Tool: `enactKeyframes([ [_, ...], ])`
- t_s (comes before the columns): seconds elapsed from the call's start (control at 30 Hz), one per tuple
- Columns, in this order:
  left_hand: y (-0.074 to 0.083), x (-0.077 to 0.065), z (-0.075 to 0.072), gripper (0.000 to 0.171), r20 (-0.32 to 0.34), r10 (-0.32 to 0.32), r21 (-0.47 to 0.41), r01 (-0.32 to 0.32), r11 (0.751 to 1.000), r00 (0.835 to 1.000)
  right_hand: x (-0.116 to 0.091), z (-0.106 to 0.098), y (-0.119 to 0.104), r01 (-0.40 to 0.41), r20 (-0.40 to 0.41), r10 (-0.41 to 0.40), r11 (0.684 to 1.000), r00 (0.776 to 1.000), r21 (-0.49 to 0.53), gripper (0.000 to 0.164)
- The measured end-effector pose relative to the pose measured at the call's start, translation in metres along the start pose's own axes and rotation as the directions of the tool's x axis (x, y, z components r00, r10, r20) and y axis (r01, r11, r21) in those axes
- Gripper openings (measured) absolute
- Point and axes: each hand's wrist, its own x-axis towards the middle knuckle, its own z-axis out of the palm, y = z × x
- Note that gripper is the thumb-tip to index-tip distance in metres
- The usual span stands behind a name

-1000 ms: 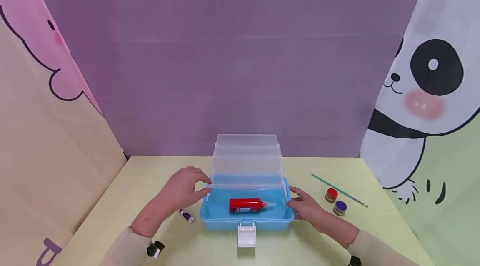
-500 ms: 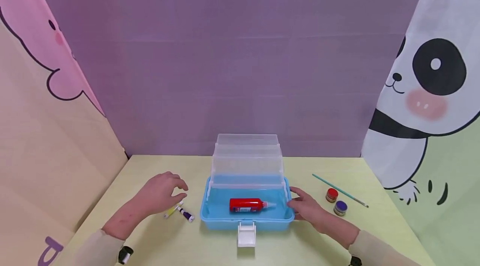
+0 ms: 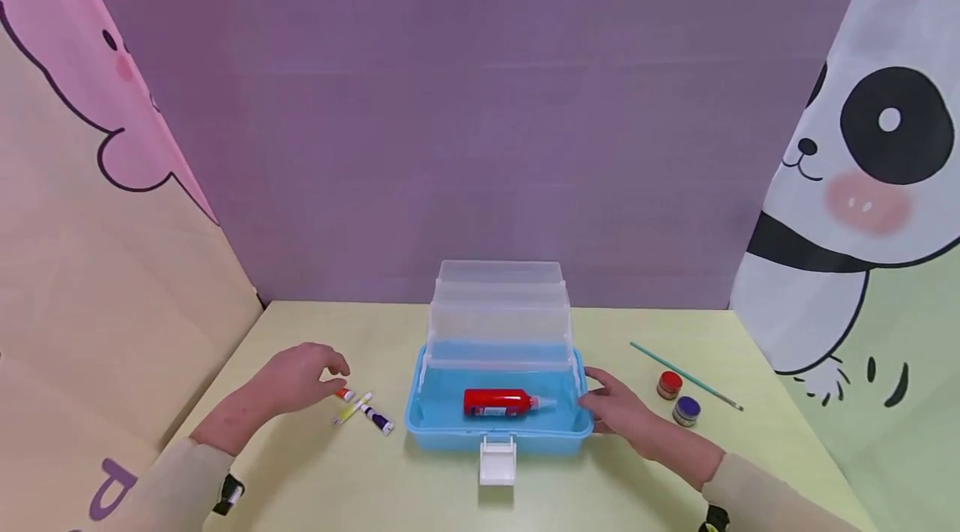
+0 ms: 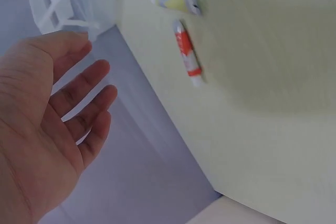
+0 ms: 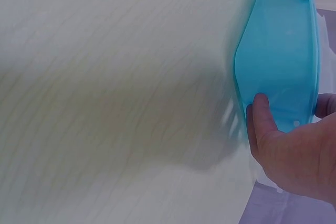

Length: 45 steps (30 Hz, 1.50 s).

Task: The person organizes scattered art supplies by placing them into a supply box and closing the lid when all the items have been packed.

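Note:
A light-blue storage box [image 3: 431, 439] stands on the table, its clear lid [image 3: 501, 311] raised. Inside lies a red squeeze bottle [image 3: 495, 402] with a clear nozzle. My right hand [image 3: 618, 409] grips the box's right side; in the right wrist view its fingers [image 5: 265, 116] press the outer wall and the thumb is at the rim. My left hand [image 3: 296, 378] hovers with loosely bent fingers, holding nothing. Close to it lie three paint tubes: an orange-red one [image 4: 187, 51], a yellow one [image 4: 176, 2] and a dark purple one [image 3: 377, 419]. In the head view my hand partly hides the orange-red tube.
Right of the box lie a thin teal paintbrush [image 3: 686, 375], a red-lidded paint jar [image 3: 669, 384] and a purple-lidded one [image 3: 686, 410]. A white latch [image 3: 497, 464] hangs from the box's front. A purple backdrop [image 3: 495, 115] rises behind the table [image 3: 420, 490].
My left hand has moved left from the box's left edge to above the paint tubes, uncovering the yellow and then the orange-red tube. My right hand stays on the box.

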Motion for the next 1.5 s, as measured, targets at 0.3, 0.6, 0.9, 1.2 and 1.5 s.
enactKeyframes([
  [0.3,-0.033,0.004,0.013,0.011,0.056,-0.037,-0.055,0.040,0.998,0.998,-0.001,-0.001,0.001,-0.005,-0.003,0.005,1.000,1.000,-0.007,0.062],
  [0.6,-0.056,0.003,0.030,0.017,0.041,-0.114,-0.035,0.115,0.993,0.993,-0.002,0.001,-0.001,-0.002,-0.002,0.002,1.000,1.000,-0.028,0.061],
  [0.9,-0.062,0.009,0.039,0.017,0.075,-0.163,-0.027,0.165,0.986,0.984,-0.002,0.002,0.001,-0.011,0.005,0.011,0.999,1.000,-0.048,0.062],
  [1.2,-0.059,0.011,0.040,0.010,0.110,-0.118,-0.003,0.119,0.993,0.987,-0.002,0.002,0.001,-0.012,-0.014,0.012,0.999,1.000,-0.044,0.061],
  [1.5,-0.058,0.011,0.042,0.006,0.125,-0.154,-0.011,0.157,0.988,0.980,-0.003,0.003,0.002,0.000,-0.021,-0.001,1.000,1.000,-0.027,0.060],
])
